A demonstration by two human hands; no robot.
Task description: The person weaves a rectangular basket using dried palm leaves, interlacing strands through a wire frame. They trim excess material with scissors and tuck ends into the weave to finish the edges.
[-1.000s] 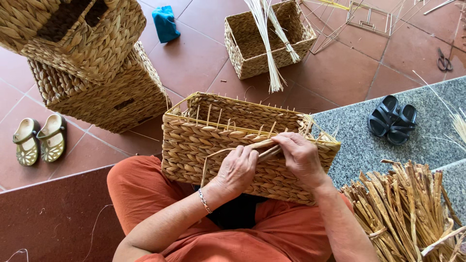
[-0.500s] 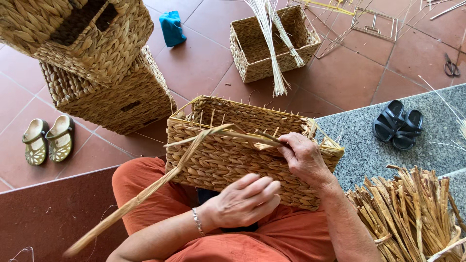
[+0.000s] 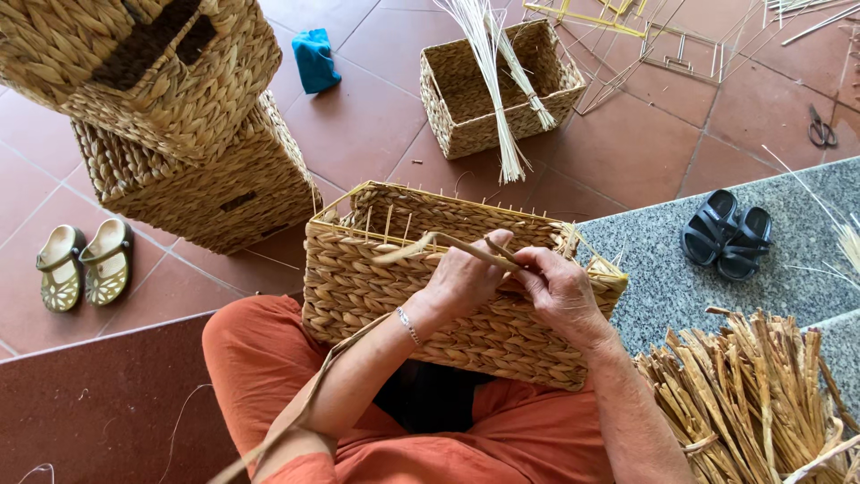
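Note:
A rectangular woven basket rests on my lap, its open top edged with upright stakes. My left hand is up at the near rim, pinching a long flat straw strand that arcs over the rim and trails down past my left forearm. My right hand sits just to the right on the same rim, fingers closed on the strand's end where it meets the weave. Both hands touch the basket's upper front wall.
Two finished baskets are stacked at the left. A smaller basket with pale reeds stands ahead. Cream sandals lie left, black sandals on the grey stone step, a straw bundle at my right, scissors far right.
My left hand pulled the strand out and down toward my lap, then came back up to the rim beside my right hand. The right hand stayed on the rim.

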